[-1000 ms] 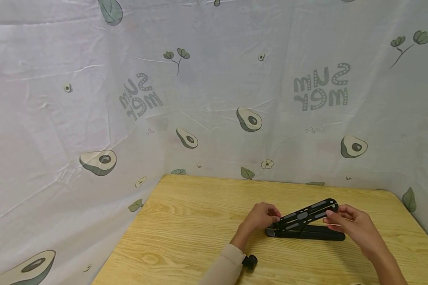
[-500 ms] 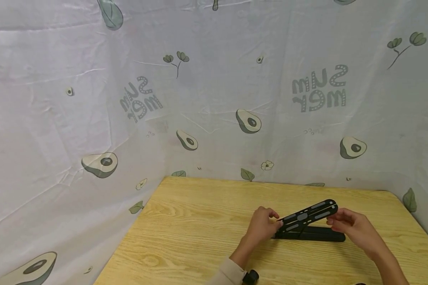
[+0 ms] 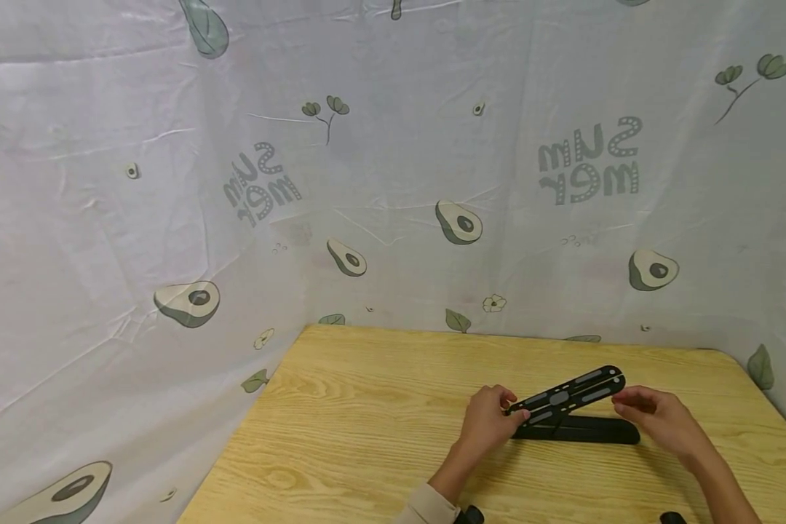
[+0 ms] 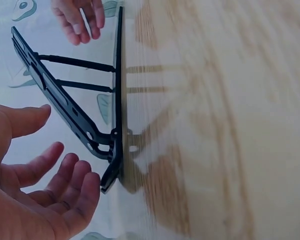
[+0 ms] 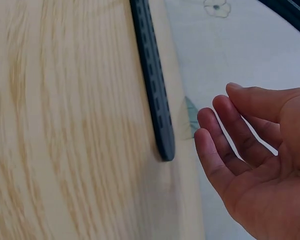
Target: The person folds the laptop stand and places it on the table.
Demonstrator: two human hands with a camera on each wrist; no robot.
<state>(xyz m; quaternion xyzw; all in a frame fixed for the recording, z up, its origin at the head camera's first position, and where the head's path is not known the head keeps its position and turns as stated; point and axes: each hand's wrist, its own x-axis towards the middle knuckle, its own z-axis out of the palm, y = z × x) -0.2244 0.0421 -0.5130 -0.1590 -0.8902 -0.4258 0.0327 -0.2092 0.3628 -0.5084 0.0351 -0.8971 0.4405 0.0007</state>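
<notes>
A black folding laptop stand with grey pads lies on the wooden table, its upper part propped up at a slant over the flat base. In the left wrist view, two thin struts join both parts. My left hand is by the hinged left end, fingers loosely bent; in its wrist view the hand grips nothing, and I cannot tell whether the little finger touches the hinge. Just off the raised right end hovers my right hand, its relaxed fingers holding nothing.
The wood-patterned table ends at a pale curtain printed with avocados, which hangs behind it and along the sides. A dark wrist device shows by the left sleeve, and another dark piece at the bottom right.
The right hand's thumb and fingers have come off the raised end of the laptop stand and drawn back slightly. My left hand has shifted a little to the right along the hinged end.
</notes>
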